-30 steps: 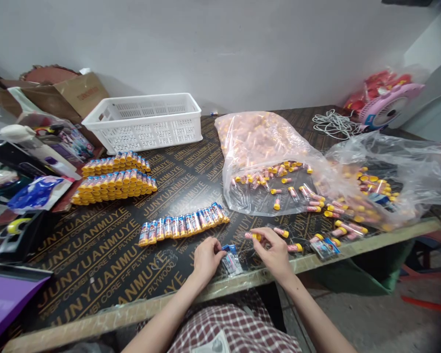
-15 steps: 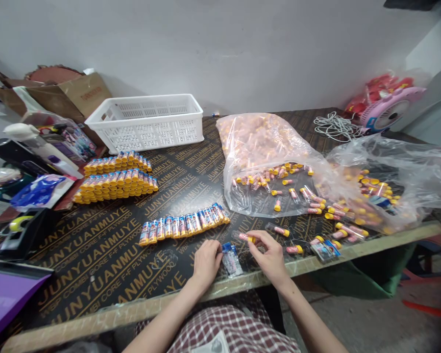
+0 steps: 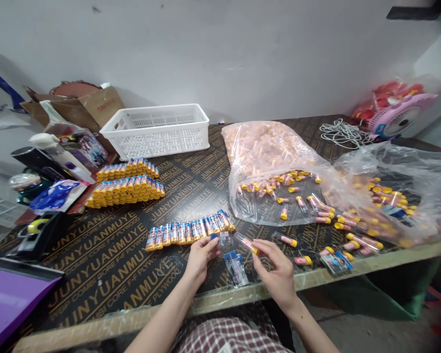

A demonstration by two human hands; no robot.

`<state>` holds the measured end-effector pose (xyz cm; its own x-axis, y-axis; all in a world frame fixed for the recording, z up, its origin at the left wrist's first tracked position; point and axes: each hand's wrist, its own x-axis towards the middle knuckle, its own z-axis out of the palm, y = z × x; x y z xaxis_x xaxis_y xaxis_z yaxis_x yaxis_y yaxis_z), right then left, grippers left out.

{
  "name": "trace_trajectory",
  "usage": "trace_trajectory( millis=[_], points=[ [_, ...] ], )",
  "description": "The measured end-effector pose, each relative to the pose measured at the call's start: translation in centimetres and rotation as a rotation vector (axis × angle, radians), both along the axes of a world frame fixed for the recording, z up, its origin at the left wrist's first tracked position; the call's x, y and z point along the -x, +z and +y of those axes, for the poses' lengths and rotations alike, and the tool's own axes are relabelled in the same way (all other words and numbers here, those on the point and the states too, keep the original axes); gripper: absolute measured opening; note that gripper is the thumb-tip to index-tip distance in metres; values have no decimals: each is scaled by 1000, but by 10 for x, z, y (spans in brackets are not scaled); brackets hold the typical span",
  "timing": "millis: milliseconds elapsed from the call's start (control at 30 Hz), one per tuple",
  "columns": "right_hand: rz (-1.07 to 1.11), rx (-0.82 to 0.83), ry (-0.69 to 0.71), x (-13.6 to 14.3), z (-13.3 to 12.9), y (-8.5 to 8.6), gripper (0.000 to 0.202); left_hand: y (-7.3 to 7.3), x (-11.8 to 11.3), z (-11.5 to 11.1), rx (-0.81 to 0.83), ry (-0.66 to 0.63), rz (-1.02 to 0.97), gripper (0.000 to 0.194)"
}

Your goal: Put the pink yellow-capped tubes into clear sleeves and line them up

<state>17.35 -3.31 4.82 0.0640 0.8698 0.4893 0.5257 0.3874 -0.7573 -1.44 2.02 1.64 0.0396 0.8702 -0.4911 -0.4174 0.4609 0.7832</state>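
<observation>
Between the fingertips of my left hand (image 3: pixel 203 255) is a small printed plastic sleeve (image 3: pixel 224 237), clear with a blue end. My right hand (image 3: pixel 274 264) pinches a clear tube (image 3: pixel 247 242) with a yellow cap and pink contents, its clear end pointing at the sleeve. The two are close but apart. Just below, a stack of flat sleeves (image 3: pixel 236 268) lies on the table near its front edge. Behind my left hand stands a slanting row of sleeved tubes (image 3: pixel 189 231) with blue tops and yellow bottoms.
At the back left, more sleeved tubes (image 3: pixel 128 189) are stacked before a white basket (image 3: pixel 158 139). A large plastic bag (image 3: pixel 272 142) spills bare tubes (image 3: pixel 286 239) to the right. Another sleeve bundle (image 3: pixel 336 262) lies near the front edge. A pink fan (image 3: pixel 400 117) stands far right.
My left hand has picked up a sleeve from beside the stack and lifted it toward the tube. My right hand still holds the tube, now tilted differently. The camera view has shifted slightly.
</observation>
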Motion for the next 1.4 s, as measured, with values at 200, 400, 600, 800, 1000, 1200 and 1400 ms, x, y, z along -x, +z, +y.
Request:
trace_trajectory(
  millis=[200, 400, 600, 800, 1000, 1200, 1400],
  points=[
    [-76, -88, -1, 7, 0, 4, 33, 2, 0, -4, -42, 33, 68, 39],
    [-90, -97, 19, 9, -2, 2, 37, 1, 1, -4, -81, 66, 127, 40],
    [-34, 24, 146, 15, -7, -3, 31, 2, -2, -5, -115, 58, 104, 41],
    [37, 128, 280, 16, -3, -13, 32, 21, -5, -8, -91, -51, -135, 38],
    [98, 158, 340, 20, 0, -9, 34, 24, -12, -11, -88, -112, -105, 46],
    [-20, 202, 287, 27, -7, -22, 36, -11, -7, -19, -204, 8, 184, 31],
    [-262, 208, 319, 21, -8, -44, 45, -9, 49, -35, -330, -145, 709, 26]
  ],
)
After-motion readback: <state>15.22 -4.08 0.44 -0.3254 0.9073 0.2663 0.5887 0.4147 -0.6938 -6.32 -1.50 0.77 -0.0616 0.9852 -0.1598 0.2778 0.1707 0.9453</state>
